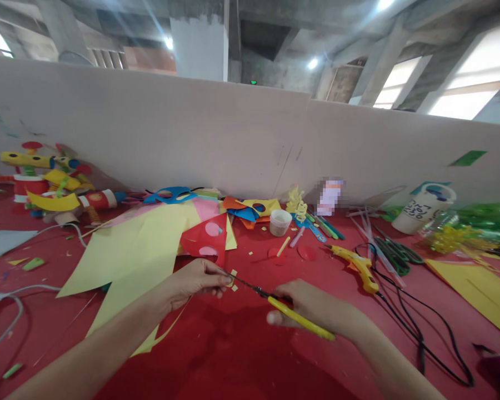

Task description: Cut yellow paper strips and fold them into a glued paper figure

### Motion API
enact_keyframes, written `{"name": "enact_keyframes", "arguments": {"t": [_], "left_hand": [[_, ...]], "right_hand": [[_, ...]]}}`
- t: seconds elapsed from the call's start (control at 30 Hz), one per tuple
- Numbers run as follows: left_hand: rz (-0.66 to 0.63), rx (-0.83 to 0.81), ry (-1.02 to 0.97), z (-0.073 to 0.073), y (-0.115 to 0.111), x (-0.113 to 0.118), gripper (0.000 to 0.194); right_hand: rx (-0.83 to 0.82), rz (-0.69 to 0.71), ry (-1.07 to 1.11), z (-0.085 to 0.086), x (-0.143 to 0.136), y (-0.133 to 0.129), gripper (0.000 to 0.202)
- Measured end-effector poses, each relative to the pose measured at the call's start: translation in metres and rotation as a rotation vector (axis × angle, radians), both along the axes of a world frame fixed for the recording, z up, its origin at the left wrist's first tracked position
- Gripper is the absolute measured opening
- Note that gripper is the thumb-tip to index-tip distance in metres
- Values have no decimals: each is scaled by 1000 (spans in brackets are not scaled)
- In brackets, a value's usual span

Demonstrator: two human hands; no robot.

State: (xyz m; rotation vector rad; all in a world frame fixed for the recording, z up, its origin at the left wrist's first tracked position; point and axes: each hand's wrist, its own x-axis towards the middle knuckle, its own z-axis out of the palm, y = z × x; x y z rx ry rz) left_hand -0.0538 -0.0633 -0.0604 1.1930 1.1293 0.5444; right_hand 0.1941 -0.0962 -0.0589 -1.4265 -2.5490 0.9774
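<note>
My right hand [302,305] is closed around the yellow-handled scissors [302,319], whose dark blades point left. Near the blade tips, my left hand [200,282] is pinched on something too small to make out. Small pale yellow paper bits [234,280] show beside the blades. Beyond my left hand lies a red paper piece [204,236] with pink ovals. Large pale yellow sheets [139,266] spread under and beside my left forearm, and a thin strip of the same colour curves below that hand.
A yellow glue gun [358,266] with a black cord and green-handled scissors [395,253] lie on the right. A small white cup [280,222] stands at centre back, a white container [423,208] at back right. Colourful paper crafts [62,186] stand at back left, before a low white partition [183,133].
</note>
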Motion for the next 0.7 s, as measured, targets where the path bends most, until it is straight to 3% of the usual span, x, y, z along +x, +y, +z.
{"name": "enact_keyframes", "arguments": {"t": [0.4, 0.53, 0.7], "left_hand": [[28, -21, 4, 0, -1, 1, 17], [40, -52, -68, -8, 0, 2, 18], [51, -63, -142, -19, -1, 8, 21]], "right_hand": [[16, -8, -6, 4, 2, 2, 51], [69, -27, -151, 17, 30, 6, 48], [-49, -153, -351, 36, 91, 6, 34]]}}
